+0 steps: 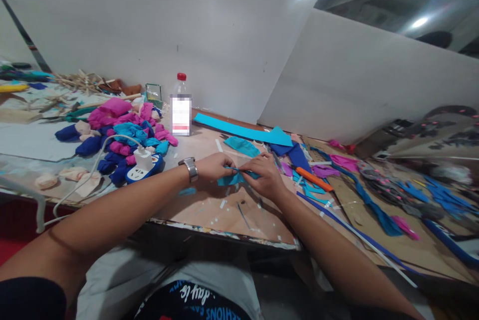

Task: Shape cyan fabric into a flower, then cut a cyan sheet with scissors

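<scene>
Between my two hands is a small piece of bright blue fabric (231, 179), gathered at its middle and held just above the table. My left hand (214, 166), with a watch (191, 169) on the wrist, pinches its upper edge. The fingers of my right hand (265, 173) are closed on the same fabric from the other side. Just behind them lies a flat blue cloth piece (241, 146). A long light-blue strip (239, 129) stretches behind that. To the right of my right hand is an orange-handled cutter (312, 179) among blue scraps.
At the left, pink, navy and blue bundled cloth pieces (130, 133) crowd around a power strip (144, 166) with a white cable. A red-capped bottle (181, 85) stands by the wall (224, 36). Brown cardboard (348, 200) with dark blue strips lies at right. The table edge (224, 233) runs before me.
</scene>
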A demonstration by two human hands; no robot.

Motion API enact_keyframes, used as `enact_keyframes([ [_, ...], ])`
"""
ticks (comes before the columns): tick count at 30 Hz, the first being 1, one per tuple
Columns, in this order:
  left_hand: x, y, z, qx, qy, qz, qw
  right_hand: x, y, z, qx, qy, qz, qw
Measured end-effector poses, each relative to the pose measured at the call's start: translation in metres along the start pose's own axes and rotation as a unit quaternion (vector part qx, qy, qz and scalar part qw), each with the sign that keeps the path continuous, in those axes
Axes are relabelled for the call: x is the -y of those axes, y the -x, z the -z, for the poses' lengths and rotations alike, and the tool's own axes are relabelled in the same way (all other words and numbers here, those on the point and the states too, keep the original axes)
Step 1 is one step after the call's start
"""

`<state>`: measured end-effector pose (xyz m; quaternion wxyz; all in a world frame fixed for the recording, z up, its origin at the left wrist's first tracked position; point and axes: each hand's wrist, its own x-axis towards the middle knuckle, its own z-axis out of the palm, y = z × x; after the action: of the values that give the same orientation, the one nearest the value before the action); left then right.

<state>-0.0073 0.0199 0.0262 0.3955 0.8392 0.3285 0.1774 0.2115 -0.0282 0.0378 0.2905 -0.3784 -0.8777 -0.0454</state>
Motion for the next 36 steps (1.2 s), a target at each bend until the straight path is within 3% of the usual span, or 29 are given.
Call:
enact_keyframes([
  [4, 0.002, -0.002, -0.002, 0.028, 0.057, 0.015, 0.998, 0.0, 0.0, 0.002, 0.009, 0.011, 0.01, 1.0],
  [15, -0.007, 0.004, 0.001, -0.022, 0.039, -0.006, 0.999, 0.003, 0.001, 0.003, 0.009, 0.011, 0.01, 1.0],
  [21, -0.012, 0.006, 0.0, -0.072, -0.055, -0.046, 0.995, 0.0, 0.001, -0.001, 0.001, 0.004, 0.003, 1.0],
  [26, -0.015, 0.01, -0.002, -0.107, -0.183, -0.083, 0.974, -0.002, 0.002, -0.003, -0.001, -0.008, -0.023, 1.0],
  [36, -0.018, 0.012, -0.003, -0.101, -0.317, -0.101, 0.938, -0.004, 0.003, -0.007, 0.009, -0.014, -0.037, 0.999],
])
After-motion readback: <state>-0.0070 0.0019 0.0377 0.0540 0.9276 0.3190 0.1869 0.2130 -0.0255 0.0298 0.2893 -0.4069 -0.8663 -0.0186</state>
